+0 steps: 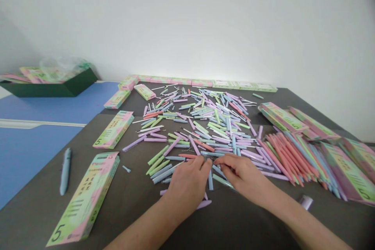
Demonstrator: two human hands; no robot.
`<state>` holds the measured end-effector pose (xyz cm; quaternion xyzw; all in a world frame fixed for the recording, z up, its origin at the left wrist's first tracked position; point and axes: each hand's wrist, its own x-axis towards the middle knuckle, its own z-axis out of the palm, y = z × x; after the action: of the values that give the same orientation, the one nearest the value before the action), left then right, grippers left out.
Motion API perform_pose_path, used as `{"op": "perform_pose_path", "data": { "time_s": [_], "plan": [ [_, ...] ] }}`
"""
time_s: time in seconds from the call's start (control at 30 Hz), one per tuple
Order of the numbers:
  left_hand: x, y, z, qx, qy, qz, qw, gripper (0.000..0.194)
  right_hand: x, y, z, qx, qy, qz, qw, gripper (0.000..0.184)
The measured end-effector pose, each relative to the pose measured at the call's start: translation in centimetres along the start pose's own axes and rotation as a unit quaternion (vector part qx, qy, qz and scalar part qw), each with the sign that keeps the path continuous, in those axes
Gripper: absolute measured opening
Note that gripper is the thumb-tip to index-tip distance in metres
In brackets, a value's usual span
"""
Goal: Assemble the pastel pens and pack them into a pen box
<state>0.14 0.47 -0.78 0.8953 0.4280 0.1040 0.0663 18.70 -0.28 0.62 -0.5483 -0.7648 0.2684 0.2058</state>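
Note:
My left hand (pixel 189 181) and my right hand (pixel 243 172) meet at the near edge of a spread of loose pen parts (pixel 216 133) in blue, purple, green and red. Both have thumb and fingers pinched together, their tips almost touching. Whatever sits between the fingertips is too small and covered to make out. Under and beside the left hand lie blue barrels (pixel 164 174) and a purple piece (pixel 204 204). Close to the right hand's fingers is a pale green barrel (pixel 222 181).
Pink-and-green boxes stand along the left (pixel 88 195) and the back (pixel 202 83). A red pen bundle (pixel 290 156) lies at right beside more boxes (pixel 348 168). One blue pen (pixel 65 172) is far left. A dark green tray (pixel 52 90) stands on a blue surface (pixel 41 144).

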Motion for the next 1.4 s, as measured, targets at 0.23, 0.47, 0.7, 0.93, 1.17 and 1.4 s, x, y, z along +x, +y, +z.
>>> {"op": "perform_pose_path", "data": {
  "time_s": [0.23, 0.47, 0.7, 0.93, 1.17, 1.4],
  "plan": [
    [0.4, 0.0, 0.6, -0.263, 0.043, -0.119, 0.956, 0.023, 1.1, 0.0, 1.0, 0.274, -0.049, 0.077, 0.957, 0.017],
    [0.9, -1.2, 0.4, -0.307, 0.094, -0.139, 0.937, 0.016, 3.5, -0.4, 1.9, 0.394, -0.091, 0.065, 0.912, 0.024],
    [1.6, -2.8, -0.1, -0.370, 0.182, -0.236, 0.880, 0.016, 15.1, 1.4, -1.2, -0.136, 0.066, -0.032, 0.988, 0.028],
    [1.5, -2.7, -0.1, -0.439, 0.160, -0.247, 0.849, 0.018, 25.6, 4.2, -0.8, -0.251, -0.010, -0.082, 0.964, 0.033],
    [1.3, -2.6, 0.0, -0.437, 0.170, -0.241, 0.850, 0.019, 27.9, 5.2, -0.6, -0.300, -0.086, -0.122, 0.942, 0.020],
    [1.3, -2.5, 0.0, -0.441, 0.177, -0.242, 0.846, 0.019, 28.2, 5.0, -0.1, -0.304, -0.099, -0.124, 0.939, 0.018]
  ]
}}
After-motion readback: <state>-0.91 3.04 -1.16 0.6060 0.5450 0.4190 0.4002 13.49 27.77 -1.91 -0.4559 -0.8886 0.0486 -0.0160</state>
